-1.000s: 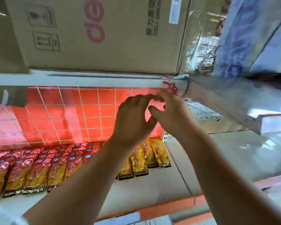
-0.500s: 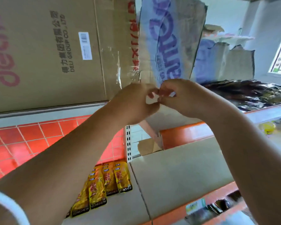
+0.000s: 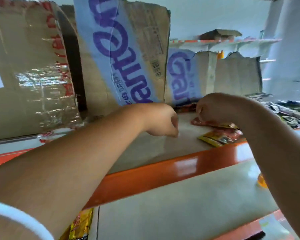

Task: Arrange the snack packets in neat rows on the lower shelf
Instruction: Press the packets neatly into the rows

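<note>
a metal shelving unit with orange front edges is filling the view, blurred by motion. nearest, a white sleeve (image 3: 16,217) is showing at the bottom left corner. beside it a yellow snack packet (image 3: 80,225) is lying at the near left of the pale lower shelf (image 3: 180,205), partly hidden under the forearm. a small yellow thing (image 3: 261,182), too blurred to name, is sitting at that shelf's right side.

above, both hands are reaching onto the upper shelf (image 3: 145,151). the left hand (image 3: 161,121) is curling its fingers downward, fingertips at the shelf surface; whether they are pinching anything i cannot tell. the right hand (image 3: 213,110) is also curling, hanging right over a red snack packet (image 3: 200,122); i cannot tell if it is gripping it. a yellow-and-red snack packet (image 3: 218,138) is lying just nearer, close to the shelf edge.

behind the hands, a taped cardboard box (image 3: 29,75) is standing at the left, a box with purple lettering (image 3: 125,54) beside it, and a torn box (image 3: 232,75) farther right. dark crumpled packets (image 3: 291,113) are lying at the far right.
</note>
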{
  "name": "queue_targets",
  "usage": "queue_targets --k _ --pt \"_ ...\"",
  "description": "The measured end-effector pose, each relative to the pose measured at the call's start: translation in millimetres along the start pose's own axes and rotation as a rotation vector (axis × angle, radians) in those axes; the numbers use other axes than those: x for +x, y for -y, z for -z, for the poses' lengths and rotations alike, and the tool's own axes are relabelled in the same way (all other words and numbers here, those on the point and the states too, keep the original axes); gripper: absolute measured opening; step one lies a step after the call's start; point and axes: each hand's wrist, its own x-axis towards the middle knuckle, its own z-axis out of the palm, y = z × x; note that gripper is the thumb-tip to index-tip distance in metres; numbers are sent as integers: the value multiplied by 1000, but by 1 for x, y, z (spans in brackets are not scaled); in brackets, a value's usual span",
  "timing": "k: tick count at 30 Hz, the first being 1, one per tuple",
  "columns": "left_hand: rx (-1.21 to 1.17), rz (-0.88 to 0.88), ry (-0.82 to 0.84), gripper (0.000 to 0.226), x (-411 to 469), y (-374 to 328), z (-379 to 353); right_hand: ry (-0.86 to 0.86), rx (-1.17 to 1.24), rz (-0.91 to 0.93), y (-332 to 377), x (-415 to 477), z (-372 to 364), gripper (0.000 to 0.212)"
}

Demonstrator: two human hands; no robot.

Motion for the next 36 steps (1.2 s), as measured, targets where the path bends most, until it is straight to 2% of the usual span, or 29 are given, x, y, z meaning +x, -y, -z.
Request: queue_targets --k 3,7,10,11,14,16,18,20,23,24,27,32,34,36 --pt "64 0 76 46 32 -33 3 226 -110 -53 -12 12 2 30" --pt "41 -56 120 57 62 -59 -4 259 -61 -69 -11 27 6 31" --pt "-48 -98 59 61 62 -65 -16 272 -90 -35 -7 35 9 23" --pt "-79 -73 49 61 61 -64 -17 292 -102 -26 -6 36 12 27" --pt "-141 -3 121 41 59 -54 -13 367 -84 -30 -1 46 14 36" --pt "-91 46 190 33 56 -40 -4 458 56 -55 3 56 19 33" --pt "-10 101 253 43 53 -24 3 494 200 -5 9 65 28 29" --pt "28 126 252 45 49 -12 6 406 159 95 18 76 33 26" --pt "-41 128 164 52 50 -12 0 182 4 230 20 87 27 12" --pt "-89 121 135 56 51 -17 -3 107 14 262 16 90 24 13" --pt "-199 53 83 56 53 -36 -11 -40 262 223 -4 89 20 21" --pt "-224 -44 37 39 57 -39 -8 38 316 211 -11 95 3 25" --pt "-116 3 26 24 53 -26 4 36 328 221 -10 97 1 22" --pt "61 135 44 11 45 -10 16 33 325 199 -11 99 -1 23"
